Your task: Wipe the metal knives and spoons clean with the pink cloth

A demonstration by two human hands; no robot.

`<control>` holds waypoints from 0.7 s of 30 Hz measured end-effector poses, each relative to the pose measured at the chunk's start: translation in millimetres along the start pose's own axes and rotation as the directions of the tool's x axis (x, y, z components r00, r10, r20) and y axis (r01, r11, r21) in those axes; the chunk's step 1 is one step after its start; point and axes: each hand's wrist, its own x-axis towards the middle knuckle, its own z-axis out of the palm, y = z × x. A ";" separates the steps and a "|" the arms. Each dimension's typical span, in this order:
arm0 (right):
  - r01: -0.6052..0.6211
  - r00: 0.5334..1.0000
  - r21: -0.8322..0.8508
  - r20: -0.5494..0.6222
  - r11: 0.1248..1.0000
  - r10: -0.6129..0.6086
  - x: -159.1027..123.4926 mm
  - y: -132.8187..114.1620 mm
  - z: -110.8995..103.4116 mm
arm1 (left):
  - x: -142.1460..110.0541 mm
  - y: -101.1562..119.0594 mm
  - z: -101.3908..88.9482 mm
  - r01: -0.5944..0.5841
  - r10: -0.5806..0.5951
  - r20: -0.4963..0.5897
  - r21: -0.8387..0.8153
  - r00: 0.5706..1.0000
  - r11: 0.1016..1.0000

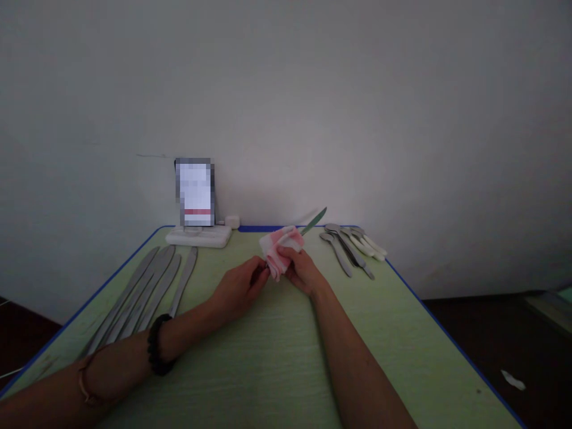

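A pink and white cloth [282, 245] is wrapped around the middle of a table knife [315, 220], whose blade sticks out to the upper right. My right hand [300, 269] is closed on the cloth, thumb on top, with the knife inside the folds. Pinched fingers of my left hand [243, 283] meet the cloth's lower left side, at the knife's handle end, which is mostly hidden. Both hands are above the middle of the green table [268, 357]. Several table knives [163, 286] lie side by side to the left, partly behind my left forearm.
Several spoons [337, 253] lie at the back right, some with white handles [361, 245]. A phone [195, 190] with a blurred screen stands on a white base [199, 236] at the back left, beside a white plug [232, 222]. Behind the table rises a wall [286, 119].
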 end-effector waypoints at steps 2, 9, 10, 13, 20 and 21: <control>-0.003 1.000 -0.004 -0.014 1.000 0.003 0.4 0.0 -0.6 | 0.1 0.0 -0.2 -0.004 0.004 -0.004 0.002 1.000 1.000; 0.004 1.000 -0.020 0.013 1.000 -0.004 -1.6 -1.5 0.4 | -1.7 1.9 -2.5 -0.036 0.035 0.017 0.067 0.999 0.997; 0.004 1.000 -0.020 0.011 1.000 -0.004 -2.2 -1.7 1.4 | -1.8 2.2 -2.7 -0.039 0.038 0.016 0.081 0.999 0.996; 0.001 1.000 -0.029 0.007 1.000 -0.001 -3.0 -2.1 3.6 | -2.0 2.6 -3.0 -0.073 0.070 0.025 0.120 0.997 0.990; -0.013 1.000 -0.067 -0.011 0.998 0.013 -1.0 -0.5 0.0 | -2.3 4.4 -2.1 -0.128 0.117 0.061 0.229 0.991 0.965; -0.018 1.000 -0.066 -0.018 0.998 0.017 -0.4 -0.1 -1.0 | -2.4 5.4 -2.2 -0.125 0.111 0.074 0.231 0.991 0.965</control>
